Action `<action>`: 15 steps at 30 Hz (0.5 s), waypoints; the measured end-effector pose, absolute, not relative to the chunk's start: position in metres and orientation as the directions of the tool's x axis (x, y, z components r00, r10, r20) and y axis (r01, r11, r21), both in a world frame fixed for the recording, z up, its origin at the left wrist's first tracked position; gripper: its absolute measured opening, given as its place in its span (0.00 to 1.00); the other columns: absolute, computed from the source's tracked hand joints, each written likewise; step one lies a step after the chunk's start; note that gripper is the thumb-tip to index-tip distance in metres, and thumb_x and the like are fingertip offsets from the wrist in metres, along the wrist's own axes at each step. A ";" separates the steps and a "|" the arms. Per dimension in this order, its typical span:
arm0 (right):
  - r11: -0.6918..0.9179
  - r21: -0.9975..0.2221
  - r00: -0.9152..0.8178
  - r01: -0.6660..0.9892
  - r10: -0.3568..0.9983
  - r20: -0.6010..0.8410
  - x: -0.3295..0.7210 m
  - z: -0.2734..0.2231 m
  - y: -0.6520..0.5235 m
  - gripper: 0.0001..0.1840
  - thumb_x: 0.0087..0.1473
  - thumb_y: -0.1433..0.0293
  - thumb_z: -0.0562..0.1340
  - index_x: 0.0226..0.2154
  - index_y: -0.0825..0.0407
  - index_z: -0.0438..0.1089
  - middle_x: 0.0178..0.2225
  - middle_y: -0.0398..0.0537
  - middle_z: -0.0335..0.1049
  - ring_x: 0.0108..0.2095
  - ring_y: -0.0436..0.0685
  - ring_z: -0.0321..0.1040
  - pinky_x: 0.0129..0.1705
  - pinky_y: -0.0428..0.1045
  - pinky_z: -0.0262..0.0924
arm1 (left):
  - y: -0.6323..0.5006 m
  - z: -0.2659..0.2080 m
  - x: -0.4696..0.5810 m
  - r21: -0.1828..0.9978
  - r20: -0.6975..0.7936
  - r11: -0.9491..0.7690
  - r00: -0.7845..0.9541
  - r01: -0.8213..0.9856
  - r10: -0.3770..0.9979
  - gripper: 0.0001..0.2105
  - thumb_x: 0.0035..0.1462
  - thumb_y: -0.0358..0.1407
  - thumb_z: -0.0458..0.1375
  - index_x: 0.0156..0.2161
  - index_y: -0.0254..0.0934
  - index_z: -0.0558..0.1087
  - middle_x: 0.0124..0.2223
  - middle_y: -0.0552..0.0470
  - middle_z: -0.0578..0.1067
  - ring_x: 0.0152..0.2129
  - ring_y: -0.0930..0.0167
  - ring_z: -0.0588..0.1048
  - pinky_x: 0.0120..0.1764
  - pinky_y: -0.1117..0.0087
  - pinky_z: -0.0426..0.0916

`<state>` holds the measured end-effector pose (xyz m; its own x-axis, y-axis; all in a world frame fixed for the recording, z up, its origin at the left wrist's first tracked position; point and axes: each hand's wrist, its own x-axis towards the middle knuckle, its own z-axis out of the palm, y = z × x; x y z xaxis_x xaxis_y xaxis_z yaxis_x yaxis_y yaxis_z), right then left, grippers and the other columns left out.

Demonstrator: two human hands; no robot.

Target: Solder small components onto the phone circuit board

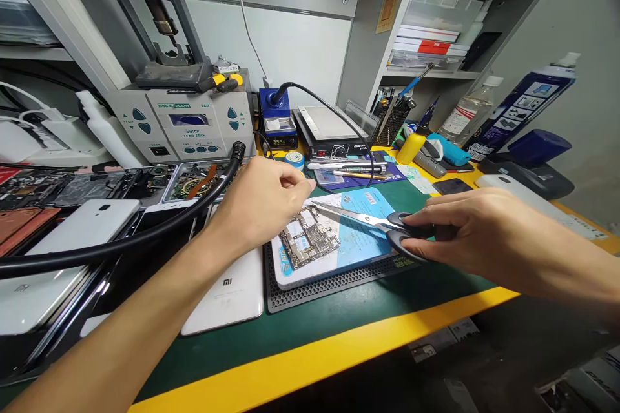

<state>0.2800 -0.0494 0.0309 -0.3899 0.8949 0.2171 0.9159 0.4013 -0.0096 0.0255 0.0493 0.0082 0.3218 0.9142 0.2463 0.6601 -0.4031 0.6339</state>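
Note:
My right hand (465, 229) grips the black handles of a pair of scissors (361, 216), whose blades point left and look slightly parted. Close to the blade tips, my left hand (266, 197) is closed in a pinch; what lies between thumb and finger is too small to make out. Below the blades a phone circuit board (310, 242) lies on a blue and white box (358, 251). Under that box is a dark mat with a honeycomb pattern (310, 297).
A hot air station (184, 122) stands at the back left, its black hose (145, 248) crossing above several phones. Left of the box lies a white phone (232, 290). Behind are tweezers (349, 166), a heating plate (334, 132) and a yellow bottle (411, 145). The yellow table edge (329, 352) runs in front.

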 end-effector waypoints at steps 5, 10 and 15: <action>0.385 -0.014 -0.375 0.923 0.905 0.199 0.282 0.030 -0.051 0.07 0.54 0.66 0.68 0.32 0.51 0.82 0.23 0.43 0.77 0.19 0.50 0.65 0.23 0.47 0.54 | 0.048 0.008 0.026 0.631 0.244 -0.401 0.321 0.664 0.915 0.13 0.54 0.41 0.59 0.25 0.38 0.80 0.25 0.54 0.78 0.21 0.72 0.71 0.22 0.72 0.57; 0.403 -0.008 -0.392 0.915 0.894 0.215 0.282 0.030 -0.052 0.08 0.54 0.65 0.68 0.32 0.51 0.82 0.23 0.44 0.77 0.19 0.51 0.66 0.22 0.48 0.54 | 0.046 0.011 0.026 0.635 0.244 -0.405 0.327 0.658 0.913 0.13 0.54 0.41 0.59 0.25 0.36 0.79 0.24 0.53 0.77 0.20 0.72 0.68 0.22 0.72 0.56; 0.396 0.001 -0.386 0.918 0.893 0.231 0.281 0.029 -0.052 0.08 0.53 0.64 0.68 0.32 0.51 0.82 0.21 0.44 0.76 0.18 0.52 0.66 0.21 0.48 0.54 | 0.046 0.011 0.026 0.643 0.254 -0.421 0.340 0.640 0.906 0.13 0.53 0.40 0.58 0.25 0.36 0.79 0.25 0.53 0.77 0.20 0.73 0.67 0.23 0.72 0.56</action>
<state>0.2814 -0.0516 0.0288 -0.3856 0.8932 0.2313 0.9182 0.3962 0.0008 0.0260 0.0457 0.0110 0.3396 0.9055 0.2543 0.6396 -0.4206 0.6434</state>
